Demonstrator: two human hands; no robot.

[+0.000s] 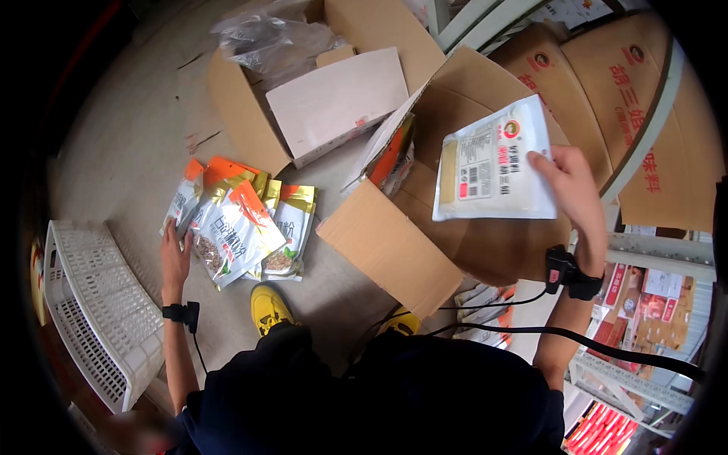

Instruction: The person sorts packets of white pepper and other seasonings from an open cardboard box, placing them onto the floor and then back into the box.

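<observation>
My right hand (569, 185) grips the edge of a flat white plastic pouch (495, 162). The pouch bears printing and a clear strip showing tan contents, and it is held above an open cardboard carton (483, 250). On the floor to the left lies a heap of white, gold and orange seasoning pouches (233, 233). At the left side of that heap, the fingers and thumb of my left hand (175, 259) are on the lower end of a tilted pouch (185, 196). More orange-topped pouches (395, 159) stand between the carton's flap and the neighbouring box.
Another open carton (242, 108) holds a pale box (341, 102) and crumpled clear plastic (273, 42). A white perforated plastic basket (108, 296) stands at left. Metal shelving (654, 250) with printed cartons (603, 85) lines the right. A black cable (557, 330) crosses by my right arm.
</observation>
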